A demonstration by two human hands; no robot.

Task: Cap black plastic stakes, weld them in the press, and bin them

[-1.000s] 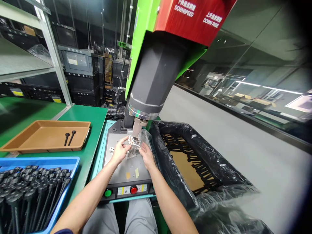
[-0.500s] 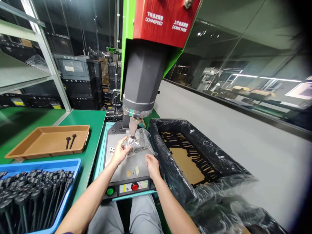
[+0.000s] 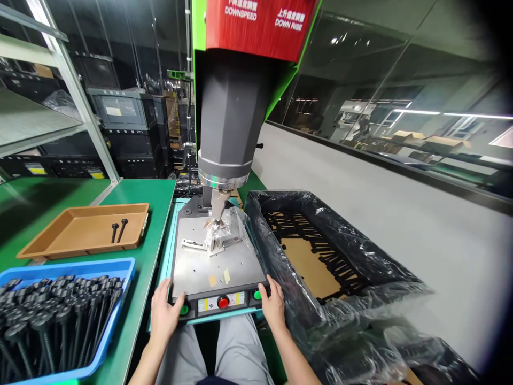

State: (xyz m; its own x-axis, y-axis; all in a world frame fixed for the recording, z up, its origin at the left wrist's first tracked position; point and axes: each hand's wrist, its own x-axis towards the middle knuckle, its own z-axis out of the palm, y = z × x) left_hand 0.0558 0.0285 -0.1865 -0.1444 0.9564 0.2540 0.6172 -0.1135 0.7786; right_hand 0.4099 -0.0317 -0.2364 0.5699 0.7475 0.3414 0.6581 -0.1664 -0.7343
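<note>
My left hand [image 3: 163, 315] rests on the front left corner of the press machine's base [image 3: 196, 272], its thumb at the left green button [image 3: 184, 309]. At the front right corner is my right hand [image 3: 274, 306], with the thumb on the right green button [image 3: 257, 294]. Both hands are open, thumbs apart from the fingers, and hold nothing. Between them sits a red button [image 3: 223, 302]. Further back, the machine's tapered metal tip [image 3: 218, 204] points down at a small fixture [image 3: 216, 247] wrapped about by clear plastic film [image 3: 237, 222]. What lies under the tip is hard to make out.
On the left, a blue tray [image 3: 130, 270] holds many black bolt-like parts. Behind it, a brown tray [image 3: 76, 227] has two such parts. To the right stands a bin lined with black plastic [image 3: 292, 267], with rows of black parts on cardboard. Overhead hangs the grey machine head [image 3: 226, 112].
Both hands have moved from beside the fixture toward me, down to the green buttons at the base's front corners. The view has shifted slightly.
</note>
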